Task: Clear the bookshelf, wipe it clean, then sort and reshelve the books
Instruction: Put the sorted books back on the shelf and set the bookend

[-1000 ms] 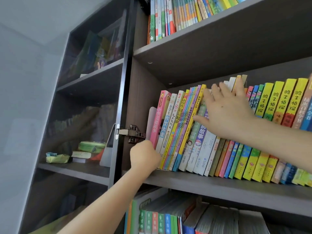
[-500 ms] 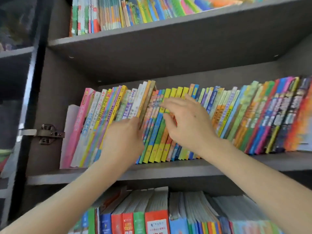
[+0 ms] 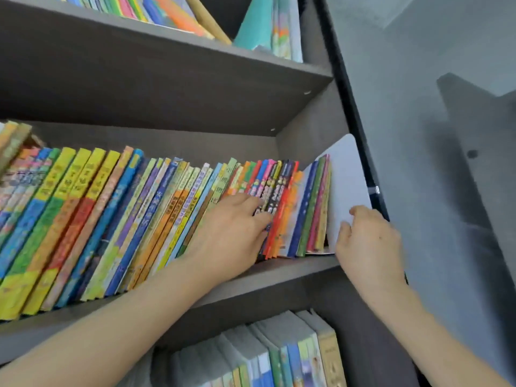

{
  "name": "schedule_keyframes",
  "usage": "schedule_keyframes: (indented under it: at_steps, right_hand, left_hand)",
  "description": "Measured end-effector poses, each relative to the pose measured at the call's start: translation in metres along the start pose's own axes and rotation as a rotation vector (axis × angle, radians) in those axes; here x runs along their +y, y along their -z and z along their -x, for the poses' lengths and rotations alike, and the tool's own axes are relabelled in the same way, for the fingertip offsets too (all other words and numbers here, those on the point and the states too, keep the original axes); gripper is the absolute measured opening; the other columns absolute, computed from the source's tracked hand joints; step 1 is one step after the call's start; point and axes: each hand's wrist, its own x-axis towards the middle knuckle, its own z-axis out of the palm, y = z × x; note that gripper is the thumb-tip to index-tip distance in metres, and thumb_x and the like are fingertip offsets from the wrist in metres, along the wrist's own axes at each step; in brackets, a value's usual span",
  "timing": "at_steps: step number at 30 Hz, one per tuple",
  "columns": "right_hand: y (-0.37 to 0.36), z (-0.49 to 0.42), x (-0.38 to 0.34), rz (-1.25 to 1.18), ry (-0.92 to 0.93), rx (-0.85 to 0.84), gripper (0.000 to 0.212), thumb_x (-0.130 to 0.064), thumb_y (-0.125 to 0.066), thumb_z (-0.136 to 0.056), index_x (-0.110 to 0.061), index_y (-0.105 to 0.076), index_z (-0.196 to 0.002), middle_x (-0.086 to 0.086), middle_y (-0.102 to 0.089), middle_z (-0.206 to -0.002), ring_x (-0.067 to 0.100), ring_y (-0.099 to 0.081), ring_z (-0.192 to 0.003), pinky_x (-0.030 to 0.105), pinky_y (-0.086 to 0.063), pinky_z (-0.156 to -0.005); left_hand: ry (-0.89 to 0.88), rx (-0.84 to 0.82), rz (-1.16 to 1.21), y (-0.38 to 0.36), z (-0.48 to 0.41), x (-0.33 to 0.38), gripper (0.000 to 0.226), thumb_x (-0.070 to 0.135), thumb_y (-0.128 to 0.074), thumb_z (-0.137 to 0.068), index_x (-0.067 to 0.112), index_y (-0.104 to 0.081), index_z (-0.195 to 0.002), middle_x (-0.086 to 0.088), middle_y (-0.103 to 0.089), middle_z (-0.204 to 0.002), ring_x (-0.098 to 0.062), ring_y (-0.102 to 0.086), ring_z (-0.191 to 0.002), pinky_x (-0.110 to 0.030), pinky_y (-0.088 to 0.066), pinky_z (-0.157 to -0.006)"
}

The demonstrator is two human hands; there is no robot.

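A long row of thin colourful books [image 3: 117, 219] leans on the middle shelf [image 3: 279, 277] of a dark grey bookshelf. My left hand [image 3: 234, 230] lies on the book spines right of the middle, fingers stretched toward a black-and-red group [image 3: 279, 202]. At the row's right end stands a white bookend [image 3: 346, 185]. My right hand [image 3: 368, 241] grips its lower front edge, thumb on the face and fingers curled behind.
The shelf above [image 3: 173, 68] holds more leaning books [image 3: 268, 26]. The shelf below holds pale-spined books [image 3: 279, 356]. The bookshelf's black side frame [image 3: 349, 107] runs just right of the bookend, with a grey wall [image 3: 446, 135] beyond it.
The view has swung from the row's left end to its right end. Both hands have moved right along the row; my right hand has left the spines and taken the white bookend.
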Motion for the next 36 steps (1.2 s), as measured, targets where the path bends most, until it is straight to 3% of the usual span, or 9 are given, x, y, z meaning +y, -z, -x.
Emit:
schedule_keyframes:
  at_steps: [4,8,11,14,17,21,26,31,36]
  right_hand:
    - [0.024,-0.015,0.014,0.134,-0.023,0.209,0.02,-0.006,-0.064,-0.079,0.003,-0.056,-0.094,0.02,-0.057,-0.079,0.038,-0.057,-0.063,0.026,-0.026,-0.05]
    - [0.02,-0.03,0.035,0.262,-0.048,-0.142,0.02,-0.022,-0.048,-0.096,-0.003,-0.046,-0.103,0.014,-0.063,-0.086,0.037,-0.059,-0.078,0.032,-0.03,-0.058]
    - [0.017,-0.041,0.038,0.208,0.014,-0.154,0.015,-0.019,-0.048,-0.095,-0.009,-0.04,-0.088,0.008,-0.049,-0.078,0.031,-0.044,-0.071,0.031,-0.028,-0.059]
    - [0.016,-0.06,0.042,0.333,0.022,-0.239,0.039,-0.031,-0.05,-0.094,-0.014,-0.028,-0.066,0.006,-0.05,-0.08,0.027,-0.042,-0.074,0.029,-0.027,-0.057]
    - [0.009,-0.067,0.043,0.292,0.059,-0.349,0.043,-0.032,-0.05,-0.095,-0.014,-0.027,-0.063,0.001,-0.046,-0.072,0.026,-0.041,-0.077,0.031,-0.028,-0.056]
    - [-0.009,-0.068,0.052,-0.221,-0.076,-0.599,0.024,-0.024,-0.046,-0.098,-0.001,-0.054,-0.101,0.015,-0.06,-0.096,0.035,-0.058,-0.091,0.038,-0.049,-0.079]
    - [-0.037,-0.07,0.049,-0.384,-0.14,-0.646,0.029,-0.019,-0.043,-0.099,0.002,-0.049,-0.118,0.023,-0.057,-0.122,0.039,-0.054,-0.114,0.05,-0.046,-0.095]
    - [-0.062,-0.074,0.038,-0.376,-0.085,-0.697,0.021,-0.016,-0.046,-0.099,-0.009,-0.041,-0.08,0.002,-0.035,-0.075,0.015,-0.033,-0.067,0.029,-0.028,-0.058]
    - [-0.076,-0.09,0.017,-0.363,0.059,-0.742,0.033,-0.013,-0.048,-0.096,-0.016,-0.028,-0.069,0.0,-0.028,-0.069,0.015,-0.025,-0.061,0.029,-0.019,-0.053]
  left_hand:
    - [-0.075,0.002,0.01,-0.018,-0.033,0.011,0.025,0.027,-0.07,-0.082,0.017,-0.071,-0.105,-0.009,-0.069,-0.109,-0.027,-0.064,-0.102,-0.04,-0.053,-0.085]
    - [-0.206,0.003,0.047,-0.036,-0.058,0.025,0.033,0.034,-0.045,-0.093,0.022,-0.071,-0.109,-0.007,-0.065,-0.12,-0.027,-0.058,-0.114,-0.04,-0.046,-0.097]
    - [-0.326,-0.025,0.013,-0.05,-0.07,0.032,0.044,0.039,-0.034,-0.092,0.025,-0.076,-0.097,-0.004,-0.063,-0.127,-0.029,-0.052,-0.124,-0.039,-0.029,-0.11]
    - [-0.379,-0.113,-0.005,-0.059,-0.082,0.034,0.051,0.044,-0.025,-0.097,0.028,-0.071,-0.111,-0.002,-0.049,-0.143,-0.027,-0.029,-0.142,-0.04,-0.003,-0.118]
    - [-0.4,-0.109,-0.059,-0.062,-0.097,0.033,0.051,0.045,-0.024,-0.097,0.03,-0.07,-0.113,0.0,-0.058,-0.135,-0.025,-0.034,-0.14,-0.042,0.004,-0.117]
    - [-0.441,-0.074,-0.13,-0.066,-0.11,0.027,0.056,0.041,-0.019,-0.096,0.031,-0.074,-0.102,0.004,-0.064,-0.114,-0.02,-0.047,-0.121,-0.047,-0.006,-0.117]
    - [-0.477,0.006,-0.203,-0.072,-0.104,0.011,0.048,0.037,-0.027,-0.095,0.029,-0.075,-0.099,0.002,-0.065,-0.11,-0.022,-0.052,-0.113,-0.051,-0.013,-0.114]
    - [-0.408,-0.015,-0.299,-0.071,-0.099,0.002,0.052,0.036,-0.022,-0.094,0.028,-0.073,-0.101,0.003,-0.062,-0.117,-0.022,-0.052,-0.109,-0.049,-0.017,-0.104]
    - [-0.25,-0.098,-0.39,-0.056,-0.096,-0.021,0.056,0.037,-0.012,-0.095,0.03,-0.062,-0.118,0.005,-0.05,-0.134,-0.02,-0.046,-0.113,-0.045,-0.012,-0.096]
